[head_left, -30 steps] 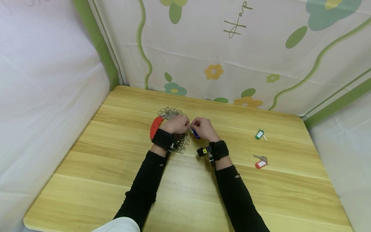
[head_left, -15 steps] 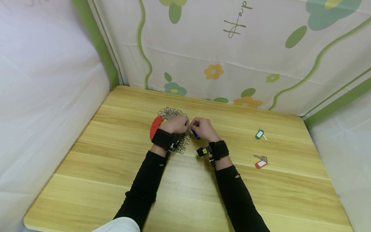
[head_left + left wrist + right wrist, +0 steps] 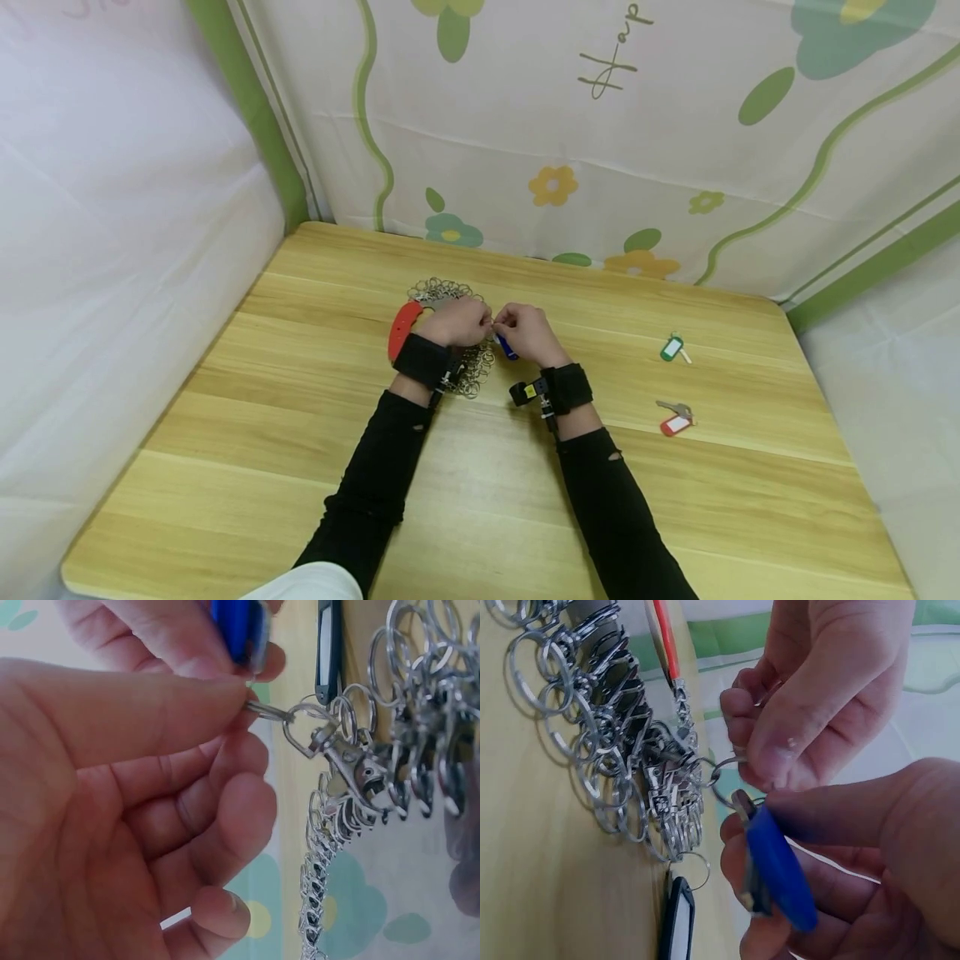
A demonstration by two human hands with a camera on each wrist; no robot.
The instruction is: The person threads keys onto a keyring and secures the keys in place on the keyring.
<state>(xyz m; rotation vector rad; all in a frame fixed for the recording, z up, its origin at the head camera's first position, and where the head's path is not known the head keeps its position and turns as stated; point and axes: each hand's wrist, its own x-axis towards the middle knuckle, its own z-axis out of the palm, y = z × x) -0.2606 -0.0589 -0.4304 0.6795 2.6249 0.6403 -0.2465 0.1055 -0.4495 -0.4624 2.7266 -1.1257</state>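
Nearest, two black sleeves (image 3: 375, 467) reach over the table (image 3: 495, 517), and a red tag (image 3: 677, 426) lies off to the right with a key (image 3: 681, 410) just beyond it. Farther in, the hands meet at the right side of a bunch of metal rings and clasps (image 3: 474, 373) with a red handle (image 3: 405, 327). The left hand (image 3: 461, 322) pinches a split ring (image 3: 270, 712) between thumb and forefinger; that ring passes through the loop of a clasp (image 3: 345, 754). The right hand (image 3: 528, 333) pinches the blue tag (image 3: 781, 866) at the end nearest the ring, and a key (image 3: 756, 894) hangs close against it. A black-edged tag (image 3: 679, 919) hangs from another ring of the bunch. The step in hand seems to be working the blue tag onto the clasp's ring, though whether it is fully threaded cannot be told. The next move probably calls for the left fingers to steady the ring while the right ones turn the tag along its coil. Beyond, a green tag (image 3: 672, 348) lies well apart at the right, before a flowered curtain (image 3: 480, 142).
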